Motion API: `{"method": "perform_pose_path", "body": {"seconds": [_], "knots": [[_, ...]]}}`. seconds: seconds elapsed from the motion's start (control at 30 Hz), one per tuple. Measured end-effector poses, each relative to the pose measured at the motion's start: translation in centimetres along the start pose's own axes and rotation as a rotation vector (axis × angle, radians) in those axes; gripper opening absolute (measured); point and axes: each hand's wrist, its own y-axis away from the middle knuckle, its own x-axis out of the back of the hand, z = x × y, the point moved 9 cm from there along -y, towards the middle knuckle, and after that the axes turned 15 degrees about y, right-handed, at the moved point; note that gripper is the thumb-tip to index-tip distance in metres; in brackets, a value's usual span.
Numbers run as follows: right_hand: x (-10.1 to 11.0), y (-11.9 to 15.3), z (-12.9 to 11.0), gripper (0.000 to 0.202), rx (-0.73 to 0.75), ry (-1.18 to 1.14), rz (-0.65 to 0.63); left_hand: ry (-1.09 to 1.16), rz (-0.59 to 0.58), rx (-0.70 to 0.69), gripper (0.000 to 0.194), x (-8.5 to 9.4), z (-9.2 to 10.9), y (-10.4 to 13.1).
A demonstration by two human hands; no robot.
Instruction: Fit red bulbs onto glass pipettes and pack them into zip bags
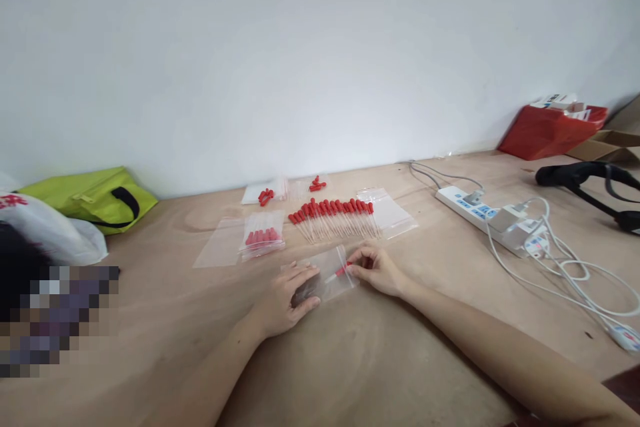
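Observation:
A clear zip bag lies flat between my hands. My left hand rests on its left part, thumb and fingers apart. With fingers pinched, my right hand holds a red-capped clear dropper by its red end; the thin stem reaches into the bag's right side. Behind the bag is a row of red-capped droppers. To the left lie filled bags with red-capped pieces and a flat clear bag. More clear bags lie right of the row.
Small red caps lie near the wall. On the right are a white power strip with cables, a black strap-like object and a red bag. A yellow-green bag and white plastic bag are left.

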Motion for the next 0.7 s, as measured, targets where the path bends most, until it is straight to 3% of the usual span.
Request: {"method": "perform_pose_path", "body": {"seconds": [0.13,0.2,0.23,0.33,0.4,0.53,0.7], "knots": [[-0.6,0.0,-2.6,0.015,0.240,0.141,-0.128,0.002,-0.002,0.000,0.044,-0.2,-0.1,-0.1],[0.2,-1.1,-1.9,0.017,0.223,0.148,-0.182,0.002,-0.005,-0.001,0.044,-0.2,-0.2,-0.2],[1.3,-2.2,-0.8,0.018,0.141,0.166,-0.153,0.002,-0.006,-0.001,0.044,-0.2,-0.2,-0.2],[7.2,-5.3,4.4,0.014,-0.314,0.430,0.162,0.008,-0.001,-0.010,0.043,-0.2,-0.1,-0.2],[9.3,-7.0,6.0,0.019,-0.415,0.500,0.236,0.014,0.007,-0.015,0.043,-0.1,-0.1,-0.2],[10.3,-9.4,7.7,0.028,-0.528,0.551,0.275,0.019,0.014,-0.015,0.043,-0.1,-0.1,-0.1],[9.5,-11.3,8.2,0.009,-0.589,0.532,0.251,0.029,0.013,-0.029,0.042,-0.2,-0.3,-0.1]]}}
